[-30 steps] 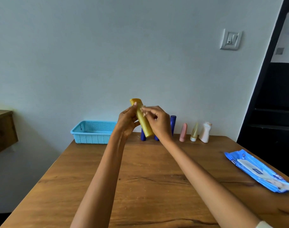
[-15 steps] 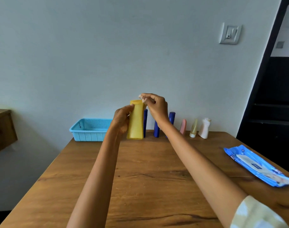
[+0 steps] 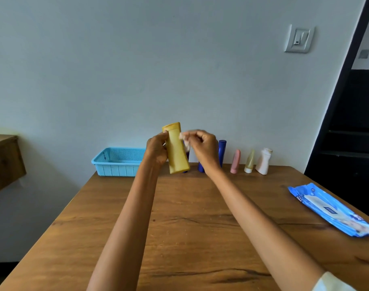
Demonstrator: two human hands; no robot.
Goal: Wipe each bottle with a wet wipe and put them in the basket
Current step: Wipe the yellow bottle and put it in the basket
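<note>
Left hand fingers curled round yellow bottle, no label readable; right hand fingertips pinch wet wipe against bottle's upper side; wipes pack print illegible.

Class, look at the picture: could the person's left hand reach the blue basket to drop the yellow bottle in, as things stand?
Probably yes. The left hand holds the yellow bottle just right of the blue basket, with nothing between them and the basket's top open.

Print on the wipes pack is unreadable.
</note>
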